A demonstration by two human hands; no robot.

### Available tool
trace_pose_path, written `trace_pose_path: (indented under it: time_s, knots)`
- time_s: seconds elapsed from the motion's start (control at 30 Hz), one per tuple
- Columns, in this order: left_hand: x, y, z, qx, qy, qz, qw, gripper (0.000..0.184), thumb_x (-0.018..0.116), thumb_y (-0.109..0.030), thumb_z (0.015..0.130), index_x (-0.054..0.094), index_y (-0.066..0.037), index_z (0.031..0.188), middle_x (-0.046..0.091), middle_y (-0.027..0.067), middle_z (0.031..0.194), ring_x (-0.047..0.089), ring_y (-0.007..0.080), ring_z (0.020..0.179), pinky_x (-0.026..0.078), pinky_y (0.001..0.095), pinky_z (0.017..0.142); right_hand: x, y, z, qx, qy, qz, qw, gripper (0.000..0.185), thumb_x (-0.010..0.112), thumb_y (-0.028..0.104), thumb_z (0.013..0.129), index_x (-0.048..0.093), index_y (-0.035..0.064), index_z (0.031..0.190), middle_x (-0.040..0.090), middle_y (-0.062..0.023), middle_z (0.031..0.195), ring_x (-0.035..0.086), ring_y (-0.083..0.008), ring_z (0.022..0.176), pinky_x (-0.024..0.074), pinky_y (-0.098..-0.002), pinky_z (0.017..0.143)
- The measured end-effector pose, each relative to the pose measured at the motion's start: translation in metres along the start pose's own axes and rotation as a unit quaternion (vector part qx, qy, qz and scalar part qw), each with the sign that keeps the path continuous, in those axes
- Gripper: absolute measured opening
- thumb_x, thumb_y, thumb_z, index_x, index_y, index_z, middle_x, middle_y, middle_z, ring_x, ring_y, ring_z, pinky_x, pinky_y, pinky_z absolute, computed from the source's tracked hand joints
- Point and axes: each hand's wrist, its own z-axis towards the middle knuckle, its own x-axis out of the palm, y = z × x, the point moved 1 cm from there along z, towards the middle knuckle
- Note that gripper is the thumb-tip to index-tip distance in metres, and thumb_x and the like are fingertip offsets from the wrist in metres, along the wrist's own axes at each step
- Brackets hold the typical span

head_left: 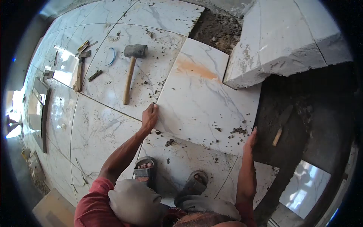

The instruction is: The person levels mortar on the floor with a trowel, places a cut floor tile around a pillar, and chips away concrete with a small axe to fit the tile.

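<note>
A large white marble-patterned tile with grey veins, a notched corner and an orange-brown smear (204, 102) lies between the person's two hands, its cut-out beside the corner of a rough-edged white block (280, 41). The left hand (150, 115) is partly closed, its fingertips at the tile's left edge; whether it grips or only presses cannot be told. The right hand (251, 139) is held nearly straight, fingers extended along the opposite edge near the lower corner, its thumb hard to make out. Dark crumbs of mortar lie on the tile near the right hand. Beyond the tile, a recess in the floor (217, 32) holds loose brown, lumpy material. To the right, a dark grey sunken strip (291, 147) contains a pointed trowel with a pale wooden handle (280, 130). On the white tiled floor (102, 109), left of the tile, lies a mallet with a dark grey cylindrical head and wooden handle (130, 72). Farther left are a thin blue ring (111, 56), a short dark bar (95, 75) and a wooden-handled hammer with a rusty metal head (80, 70). Grey open-toed sandals (145, 172) hold the person's feet, below the tile's near edge.
</note>
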Motion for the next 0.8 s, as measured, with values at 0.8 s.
trace_pose_path:
  time_s: [0.8]
  knots:
    - [-0.028, 0.004, 0.024, 0.121, 0.117, 0.261, 0.951, 0.026, 0.067, -0.025, 0.073, 0.067, -0.002, 0.086, 0.066, 0.0188, 0.081, 0.064, 0.0339, 0.076, 0.05, 0.0408, 0.068, -0.014, -0.04, -0.006, -0.161, -0.006, -0.2, 0.966, 0.05, 0.054, 0.036, 0.089, 0.05, -0.0028, 0.119, 0.055, -0.0189, 0.118, 0.053, -0.0308, 0.108, 0.0402, -0.0406, 0.091]
